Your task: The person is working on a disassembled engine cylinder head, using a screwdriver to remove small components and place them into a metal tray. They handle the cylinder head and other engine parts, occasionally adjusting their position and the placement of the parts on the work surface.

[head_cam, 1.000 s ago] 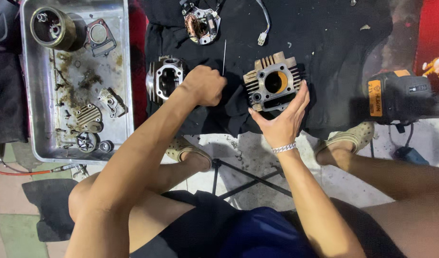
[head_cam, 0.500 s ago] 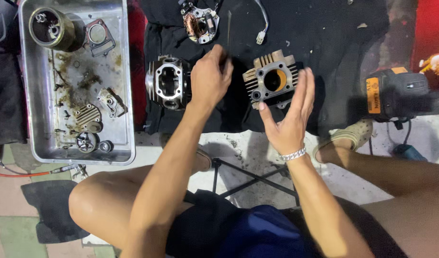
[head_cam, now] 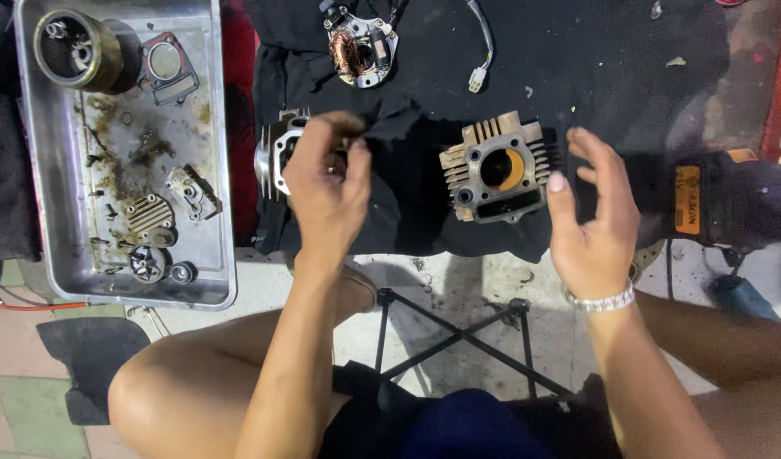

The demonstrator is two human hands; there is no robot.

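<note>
Since a second ago, both hands have been lifted off the parts. The left hand (head_cam: 327, 183), which was resting as a fist beside the black cylinder head, is now raised over it, with the fingers curled together and the tips pinched near one another; whether something small is held between them cannot be told. The right hand (head_cam: 596, 212), which was cupped against the lower right corner of the finned engine cylinder (head_cam: 497, 174), is now held open and apart from it, just to its right, palm turned inward and fingers spread. Nothing is gripped by it. From this it is judged that the cylinder has been let go and left resting, and that attention is being moved towards the part under the left hand.

The finned engine cylinder is seen lying on the black cloth (head_cam: 628, 76), between the two hands, bore facing up. Its cooling fins are dull grey and grimy, an orange tint is shown inside the bore, and stud holes are seen at the corners. The black cylinder head (head_cam: 273, 153) is largely hidden by the left hand; only its left edge is shown. A stator coil (head_cam: 356, 51) with a white connector (head_cam: 475, 79) is laid further back, and a greasy metal tray (head_cam: 212, 170) of small parts is set well to the left.
</note>
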